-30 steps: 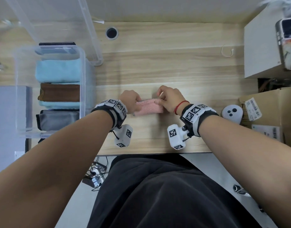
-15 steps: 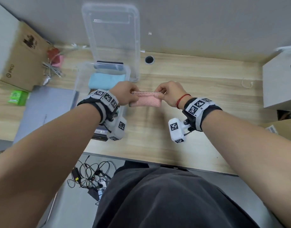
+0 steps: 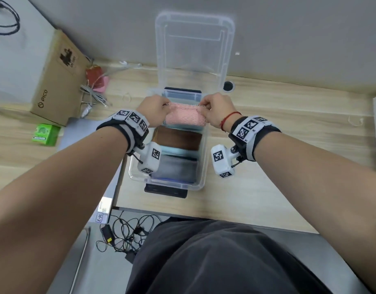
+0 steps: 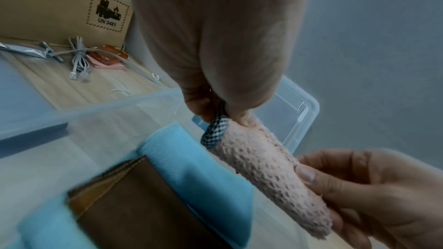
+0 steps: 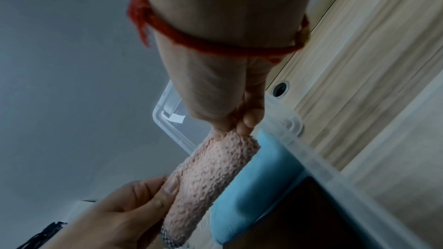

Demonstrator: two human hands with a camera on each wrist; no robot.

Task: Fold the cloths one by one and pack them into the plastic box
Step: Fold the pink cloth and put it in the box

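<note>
Folded pink terry cloth (image 3: 186,116), pinched endwise by left hand (image 3: 154,112) and right hand (image 3: 216,110) above clear plastic box (image 3: 200,166): uneven release below fingers risks unfolding.

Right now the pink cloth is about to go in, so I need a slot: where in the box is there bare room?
Free: the far end of the plastic box, between the light blue cloth and the far wall, under the pink cloth that left hand and right hand pinch. Crowded: brown cloth and grey cloth fill the near part.

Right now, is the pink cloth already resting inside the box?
No: both hands, left hand and right hand, pinch the pink cloth above the plastic box.
</note>
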